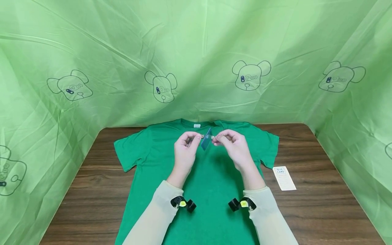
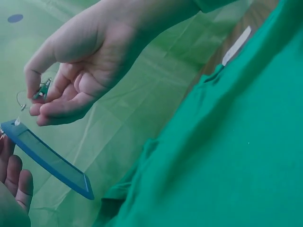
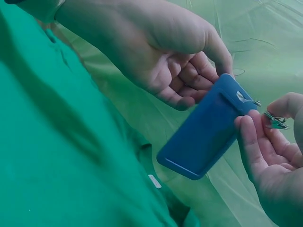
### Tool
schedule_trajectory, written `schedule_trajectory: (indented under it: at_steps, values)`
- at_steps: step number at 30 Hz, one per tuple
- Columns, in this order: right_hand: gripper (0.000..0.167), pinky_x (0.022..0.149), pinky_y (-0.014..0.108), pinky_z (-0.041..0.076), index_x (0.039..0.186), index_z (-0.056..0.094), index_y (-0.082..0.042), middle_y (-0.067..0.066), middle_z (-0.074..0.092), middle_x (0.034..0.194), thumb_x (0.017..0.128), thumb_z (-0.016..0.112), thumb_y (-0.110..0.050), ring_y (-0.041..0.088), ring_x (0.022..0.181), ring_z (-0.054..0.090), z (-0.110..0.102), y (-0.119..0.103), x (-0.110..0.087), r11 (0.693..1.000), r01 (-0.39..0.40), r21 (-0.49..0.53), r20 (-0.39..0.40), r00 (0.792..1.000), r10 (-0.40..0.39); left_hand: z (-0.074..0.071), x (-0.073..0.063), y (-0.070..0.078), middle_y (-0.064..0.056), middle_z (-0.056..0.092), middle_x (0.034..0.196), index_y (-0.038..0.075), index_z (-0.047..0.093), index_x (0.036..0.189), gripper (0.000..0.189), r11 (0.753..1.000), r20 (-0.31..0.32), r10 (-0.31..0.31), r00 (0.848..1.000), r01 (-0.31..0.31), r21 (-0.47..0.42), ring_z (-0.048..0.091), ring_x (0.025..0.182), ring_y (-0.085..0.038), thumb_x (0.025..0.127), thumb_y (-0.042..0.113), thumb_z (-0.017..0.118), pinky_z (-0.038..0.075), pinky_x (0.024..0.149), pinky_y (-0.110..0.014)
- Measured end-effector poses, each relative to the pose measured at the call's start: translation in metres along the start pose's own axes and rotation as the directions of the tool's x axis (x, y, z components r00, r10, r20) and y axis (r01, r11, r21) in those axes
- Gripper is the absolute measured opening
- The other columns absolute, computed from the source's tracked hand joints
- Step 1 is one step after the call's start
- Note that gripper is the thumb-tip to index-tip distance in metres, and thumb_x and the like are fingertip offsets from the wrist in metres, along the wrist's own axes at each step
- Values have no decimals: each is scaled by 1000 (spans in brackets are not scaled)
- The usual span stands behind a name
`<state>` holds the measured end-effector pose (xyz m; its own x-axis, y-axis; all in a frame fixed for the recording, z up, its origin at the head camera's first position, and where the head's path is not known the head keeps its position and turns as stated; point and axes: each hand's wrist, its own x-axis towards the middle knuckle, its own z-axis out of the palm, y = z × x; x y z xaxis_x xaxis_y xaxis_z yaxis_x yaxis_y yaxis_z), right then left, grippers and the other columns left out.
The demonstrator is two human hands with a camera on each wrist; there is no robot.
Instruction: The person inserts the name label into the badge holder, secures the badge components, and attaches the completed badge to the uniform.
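Observation:
A blue badge holder hangs tilted between the two hands, above a green T-shirt spread flat on the table. My left hand pinches at the holder's top end; a small shiny piece shows by its fingertips, partly hidden. On the other side, my right hand pinches a small metal clip, which a clear strap with a metal snap links to the holder. In the left wrist view the clip sits between the right thumb and fingers, apart from the holder's blue frame.
A white card printed "ID/IC CARD" lies on the wooden table, near the shirt's right sleeve. Green cloth with bear-head outlines surrounds the table at the back and both sides. A white label shows inside the shirt's collar.

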<state>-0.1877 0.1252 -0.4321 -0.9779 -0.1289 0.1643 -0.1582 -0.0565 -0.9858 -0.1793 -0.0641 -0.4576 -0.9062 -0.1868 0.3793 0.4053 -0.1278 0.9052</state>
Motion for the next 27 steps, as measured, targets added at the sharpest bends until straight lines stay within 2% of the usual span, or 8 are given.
schedule_trajectory:
  at_steps: [6,14,19,27]
  values:
    - [18,84,40,67,105,73,8,20,80,101,108,68,-9,29,88,79,-2,1,1,999,-9,31,19,1000,8,1,0,-1,-15,76,102,-10,73,104,13,1000,-5,-19,1000,19,-22,69,89,-16,104,2,72,56,78,-21]
    - [19,85,39,67,110,76,8,18,81,103,107,71,-11,27,92,80,-1,0,0,998,15,57,3,1000,-15,2,0,-3,-3,74,94,-11,72,105,15,1000,6,-16,1000,16,-27,66,81,-14,105,4,72,56,72,-24]
    - [21,82,37,67,110,76,7,15,81,100,106,74,-13,26,91,80,-2,0,1,998,21,59,1,1000,-21,2,0,-3,-2,76,94,-12,72,105,15,999,22,-7,1000,8,-39,68,81,-14,105,3,71,57,71,-25]
    - [21,82,35,65,110,76,8,9,82,96,102,79,-12,22,90,79,-1,0,0,995,4,95,-1,1000,-4,2,-1,-2,-1,76,95,-11,71,106,15,998,51,-37,998,39,-43,69,83,-16,106,4,71,58,72,-27]
